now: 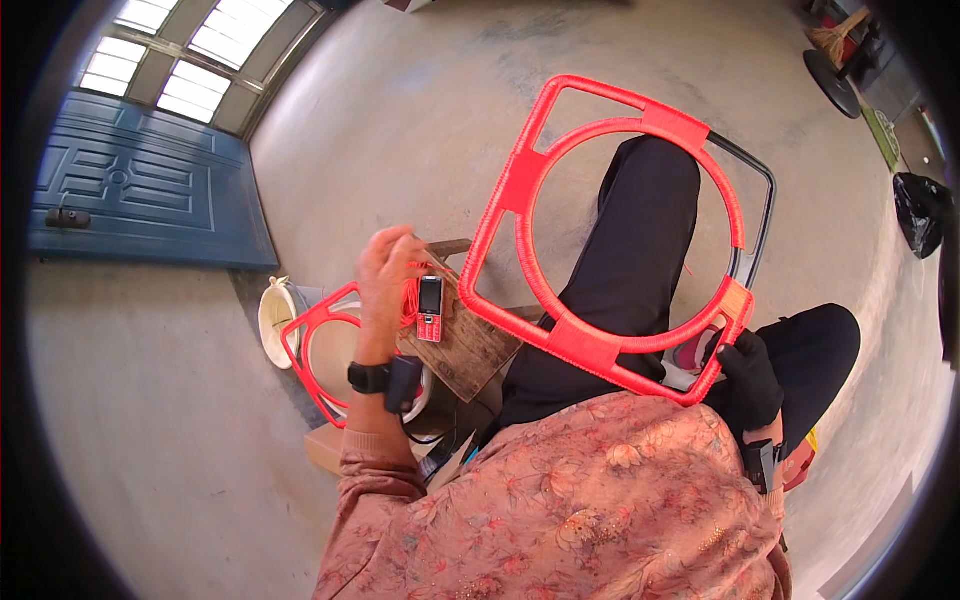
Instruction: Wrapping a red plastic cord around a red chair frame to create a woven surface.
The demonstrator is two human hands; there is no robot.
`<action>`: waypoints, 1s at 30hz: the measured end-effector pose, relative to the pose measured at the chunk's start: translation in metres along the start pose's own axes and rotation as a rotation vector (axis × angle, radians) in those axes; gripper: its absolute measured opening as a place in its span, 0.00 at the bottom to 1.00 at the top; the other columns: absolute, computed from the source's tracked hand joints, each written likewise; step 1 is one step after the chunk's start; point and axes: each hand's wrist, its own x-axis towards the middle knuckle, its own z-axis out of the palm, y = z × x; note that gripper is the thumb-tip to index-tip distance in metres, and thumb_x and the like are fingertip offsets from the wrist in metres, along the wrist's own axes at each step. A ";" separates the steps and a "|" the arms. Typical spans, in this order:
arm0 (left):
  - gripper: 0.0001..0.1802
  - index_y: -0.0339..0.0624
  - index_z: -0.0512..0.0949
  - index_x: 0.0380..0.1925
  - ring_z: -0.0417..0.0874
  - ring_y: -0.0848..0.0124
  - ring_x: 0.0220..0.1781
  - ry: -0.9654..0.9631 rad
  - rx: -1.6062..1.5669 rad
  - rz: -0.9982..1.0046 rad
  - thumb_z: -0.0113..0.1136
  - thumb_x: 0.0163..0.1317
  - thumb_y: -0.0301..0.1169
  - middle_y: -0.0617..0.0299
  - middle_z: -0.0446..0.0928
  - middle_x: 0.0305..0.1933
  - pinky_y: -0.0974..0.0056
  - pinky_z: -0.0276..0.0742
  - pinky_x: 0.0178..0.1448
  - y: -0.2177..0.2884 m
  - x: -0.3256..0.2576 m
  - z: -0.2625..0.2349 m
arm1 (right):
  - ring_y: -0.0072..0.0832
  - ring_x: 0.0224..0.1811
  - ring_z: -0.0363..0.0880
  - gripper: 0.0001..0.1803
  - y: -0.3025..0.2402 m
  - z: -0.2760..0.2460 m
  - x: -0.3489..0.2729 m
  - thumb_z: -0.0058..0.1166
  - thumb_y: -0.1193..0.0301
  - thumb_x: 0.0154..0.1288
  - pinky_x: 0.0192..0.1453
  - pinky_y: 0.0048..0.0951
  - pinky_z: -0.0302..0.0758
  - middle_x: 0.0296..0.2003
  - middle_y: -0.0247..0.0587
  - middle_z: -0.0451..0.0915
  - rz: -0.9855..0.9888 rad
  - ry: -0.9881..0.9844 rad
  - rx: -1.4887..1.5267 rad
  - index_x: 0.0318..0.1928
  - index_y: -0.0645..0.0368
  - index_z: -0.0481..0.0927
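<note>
A rounded square frame with an inner ring (578,340) rests across my lap and is mostly wrapped in red cord. Bare black metal shows along its far right side and on a short stretch of the ring. My right hand (750,378), in a black glove, grips the frame's near right corner. Off to the left, my bare left hand (388,262) is raised with its fingers curled together; whatever they hold, if anything, is too small to make out. Beside that hand, a bundle of red cord (409,303) and a red keypad phone (430,310) lie on a wooden stool (465,350).
Another red-wrapped frame (298,350) leans by a pale bucket, left of my left forearm. A cream container (277,322) stands beyond it. At the far left is a blue door (150,190); a black bag (918,212) and a broom (838,40) are at the right.
</note>
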 end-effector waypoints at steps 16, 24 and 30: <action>0.15 0.45 0.84 0.36 0.84 0.57 0.41 0.141 0.938 -0.131 0.64 0.51 0.41 0.54 0.84 0.34 0.55 0.78 0.46 -0.139 0.035 -0.052 | 0.20 0.36 0.75 0.08 -0.002 0.005 0.000 0.55 0.70 0.63 0.45 0.25 0.72 0.31 0.32 0.79 0.008 0.034 -0.021 0.38 0.62 0.79; 0.16 0.38 0.81 0.35 0.83 0.58 0.37 0.372 0.862 -0.145 0.62 0.51 0.38 0.49 0.82 0.33 0.56 0.76 0.41 -0.137 0.039 -0.073 | 0.19 0.37 0.75 0.08 -0.004 0.005 -0.001 0.54 0.70 0.63 0.45 0.25 0.72 0.32 0.32 0.80 0.040 0.014 0.024 0.38 0.62 0.79; 0.10 0.34 0.78 0.37 0.81 0.69 0.35 0.744 0.168 0.143 0.55 0.59 0.30 0.60 0.80 0.33 0.64 0.75 0.41 -0.087 0.041 -0.120 | 0.21 0.38 0.75 0.10 -0.008 0.012 -0.001 0.55 0.68 0.63 0.47 0.26 0.72 0.32 0.32 0.80 0.017 0.033 0.010 0.39 0.63 0.79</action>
